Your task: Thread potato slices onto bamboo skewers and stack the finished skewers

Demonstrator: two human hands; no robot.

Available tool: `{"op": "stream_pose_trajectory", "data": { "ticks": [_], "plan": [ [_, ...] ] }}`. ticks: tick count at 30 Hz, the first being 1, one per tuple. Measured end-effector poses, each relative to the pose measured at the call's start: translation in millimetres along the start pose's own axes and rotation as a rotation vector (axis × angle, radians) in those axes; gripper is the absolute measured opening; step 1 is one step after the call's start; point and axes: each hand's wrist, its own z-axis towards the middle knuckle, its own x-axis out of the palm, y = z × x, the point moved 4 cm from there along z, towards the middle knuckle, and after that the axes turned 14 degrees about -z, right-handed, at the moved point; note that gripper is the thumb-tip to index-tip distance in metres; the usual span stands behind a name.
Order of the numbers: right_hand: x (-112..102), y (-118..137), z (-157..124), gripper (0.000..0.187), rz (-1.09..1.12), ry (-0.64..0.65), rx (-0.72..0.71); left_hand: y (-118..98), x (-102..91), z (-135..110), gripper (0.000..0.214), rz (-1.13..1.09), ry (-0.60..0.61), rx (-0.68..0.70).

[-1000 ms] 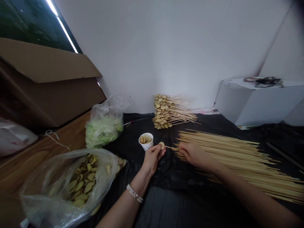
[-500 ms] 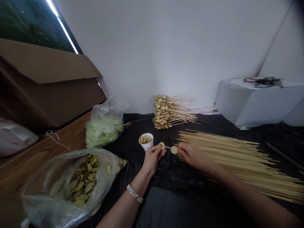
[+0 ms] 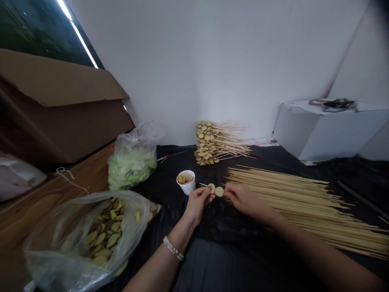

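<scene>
Between thumb and fingers, my left hand (image 3: 198,201) pinches a thin round potato slice (image 3: 212,188). A bamboo skewer (image 3: 203,184) runs through it, its tip sticking out on the left. Close by on the right, a second potato slice (image 3: 219,191) sits on the same skewer. My right hand (image 3: 238,196) is closed on the skewer just right of that slice; the stretch inside the fist is hidden. Behind my left hand stands a white paper cup (image 3: 189,189) with potato slices in it. Many loose bamboo skewers (image 3: 291,202) lie under and beyond my right forearm.
Loaded skewers (image 3: 206,142) are stacked against the wall. On the left sit an open plastic bag of potato slices (image 3: 105,235), a tied bag of pale green vegetable pieces (image 3: 132,164) and a cardboard box (image 3: 67,129). A white box (image 3: 331,129) stands at back right.
The two slices have come closer together. The skewer tip now pokes out left of the left slice, and my right hand has moved left towards my left hand.
</scene>
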Motion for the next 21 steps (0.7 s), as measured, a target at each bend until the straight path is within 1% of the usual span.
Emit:
{"op": "stream_pose_trajectory", "data": {
  "ticks": [8, 11, 13, 15, 17, 19, 21],
  "plan": [
    [3, -6, 2, 0.015, 0.266, 0.12, 0.124, -2, 0.5, 0, 0.033, 0.074, 0.025, 0.036],
    [3, -11, 3, 0.014, 0.289, 0.088, 0.144, -4, 3.0, 0, 0.037, 0.152, 0.03, 0.082],
    [0, -15, 5, 0.016, 0.299, 0.038, 0.163, -9, 6.0, -2, 0.039, 0.273, 0.031, 0.147],
    [-3, -19, 6, 0.016, 0.305, -0.001, 0.188, -19, 8.5, -7, 0.04, 0.422, 0.01, 0.256],
    [-6, -21, 7, 0.017, 0.297, -0.022, 0.199, -37, 8.9, -14, 0.039, 0.55, -0.045, 0.438],
    [-7, -22, 7, 0.016, 0.286, -0.028, 0.192, -59, 5.6, -22, 0.036, 0.631, -0.133, 0.663],
    [-6, -22, 7, 0.016, 0.287, -0.029, 0.191, -80, -3.7, -26, 0.031, 0.66, -0.258, 0.824]
  ]
}}
